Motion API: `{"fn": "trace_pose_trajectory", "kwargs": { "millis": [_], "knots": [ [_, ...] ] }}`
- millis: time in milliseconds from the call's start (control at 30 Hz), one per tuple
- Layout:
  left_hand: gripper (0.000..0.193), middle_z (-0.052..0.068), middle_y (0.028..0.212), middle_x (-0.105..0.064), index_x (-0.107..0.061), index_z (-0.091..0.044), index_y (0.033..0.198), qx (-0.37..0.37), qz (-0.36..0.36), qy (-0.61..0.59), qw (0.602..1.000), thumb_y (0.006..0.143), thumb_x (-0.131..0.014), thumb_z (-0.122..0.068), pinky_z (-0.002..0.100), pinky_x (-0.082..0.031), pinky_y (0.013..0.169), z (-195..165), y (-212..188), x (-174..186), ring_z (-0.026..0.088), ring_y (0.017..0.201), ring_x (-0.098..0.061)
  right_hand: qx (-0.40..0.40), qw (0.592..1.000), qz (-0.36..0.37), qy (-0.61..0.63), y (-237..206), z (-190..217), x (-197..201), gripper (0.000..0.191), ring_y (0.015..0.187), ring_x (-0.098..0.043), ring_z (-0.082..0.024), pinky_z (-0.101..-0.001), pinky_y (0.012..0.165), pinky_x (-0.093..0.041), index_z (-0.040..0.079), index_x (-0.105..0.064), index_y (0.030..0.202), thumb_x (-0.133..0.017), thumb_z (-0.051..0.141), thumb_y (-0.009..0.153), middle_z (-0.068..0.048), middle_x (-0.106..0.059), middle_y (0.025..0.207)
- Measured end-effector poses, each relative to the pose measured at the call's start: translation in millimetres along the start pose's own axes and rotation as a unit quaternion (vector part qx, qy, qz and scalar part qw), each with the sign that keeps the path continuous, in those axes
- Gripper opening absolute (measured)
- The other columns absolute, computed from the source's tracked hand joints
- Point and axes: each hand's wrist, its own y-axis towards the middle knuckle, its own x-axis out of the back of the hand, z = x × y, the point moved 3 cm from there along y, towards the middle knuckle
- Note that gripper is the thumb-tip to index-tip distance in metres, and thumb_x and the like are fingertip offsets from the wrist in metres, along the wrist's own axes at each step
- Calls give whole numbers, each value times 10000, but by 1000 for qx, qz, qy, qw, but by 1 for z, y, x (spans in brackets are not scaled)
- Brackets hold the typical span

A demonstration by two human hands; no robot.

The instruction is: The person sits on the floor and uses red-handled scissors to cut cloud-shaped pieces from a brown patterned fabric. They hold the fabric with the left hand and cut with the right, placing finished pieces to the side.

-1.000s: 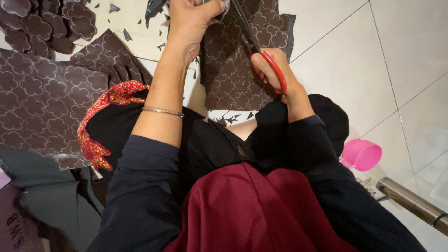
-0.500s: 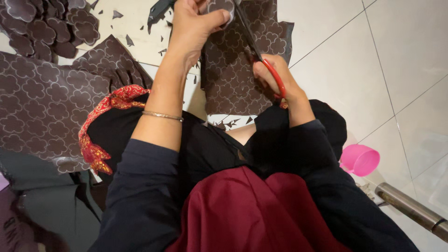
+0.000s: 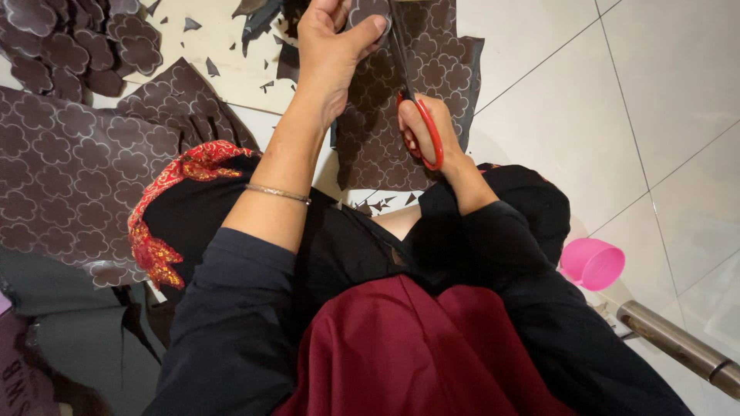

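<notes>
1. While seen from the head view, the left hand (image 3: 327, 54) pinches the top of a dark brown patterned sheet (image 3: 420, 115), thumb pressed on its face, fingers closed behind.
2. Right hand (image 3: 428, 131) is closed through the red handles of the scissors (image 3: 412, 100); blades lie on the sheet, pointing up past the left thumb. Can't tell how far the blades gape.
3. Sheet hangs between both hands over the white tiled floor (image 3: 601, 100), above the lap.
4. Larger matching sheet (image 3: 77, 177) lies left; cut flower shapes (image 3: 92, 46) piled top left; small scraps (image 3: 208, 46) near them.
5. Pink cup (image 3: 592, 263) and metal tube (image 3: 678, 348) sit lower right.
</notes>
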Motion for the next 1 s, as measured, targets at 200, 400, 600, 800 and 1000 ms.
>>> {"fn": "trace_pose_trajectory", "kwargs": {
  "millis": [200, 400, 600, 800, 1000],
  "knots": [
    [265, 33, 1120, -731, -663, -21, 1161, -34, 4, 2, 999, 930, -760, 66, 277, -614, 808, -3, 0, 0, 116, 939, -716, 44, 999, 19, 2, 3, 0, 1, 523, 546, -507, -83, -231, 483, -402, 63, -560, 854, -530, 547, 1050, -9, -535, 675],
    [221, 32, 1076, -741, -676, -39, 1120, -16, -11, 27, 999, 931, -757, 40, 275, -601, 782, -2, 0, 2, 116, 920, -713, 31, 999, 15, -9, 2, 2, 1, 540, 527, -500, -87, -235, 469, -396, 66, -552, 839, -543, 571, 1030, -9, -520, 656],
    [145, 38, 1044, -743, -708, 2, 1092, -17, -14, -24, 999, 959, -759, 30, 303, -604, 790, -3, 3, 6, 122, 894, -703, 30, 998, 10, -56, 2, 5, -1, 560, 501, -478, -83, -244, 455, -375, 77, -527, 797, -569, 597, 1000, 5, -491, 608],
    [188, 72, 1074, -753, -691, 18, 1125, -12, -31, -11, 999, 951, -762, 28, 276, -587, 819, 1, 3, 6, 128, 919, -698, 48, 998, 3, -48, 2, 8, -3, 559, 539, -474, -73, -239, 491, -379, 82, -543, 830, -593, 614, 993, 20, -499, 647],
    [270, 93, 1128, -736, -659, 15, 1197, -66, -29, -26, 997, 953, -759, 71, 279, -585, 894, 6, 0, -2, 139, 990, -701, 21, 1000, 19, -10, 1, 8, -5, 571, 489, -459, -79, -251, 440, -364, 83, -523, 813, -591, 630, 960, 11, -478, 605]
  ]
}}
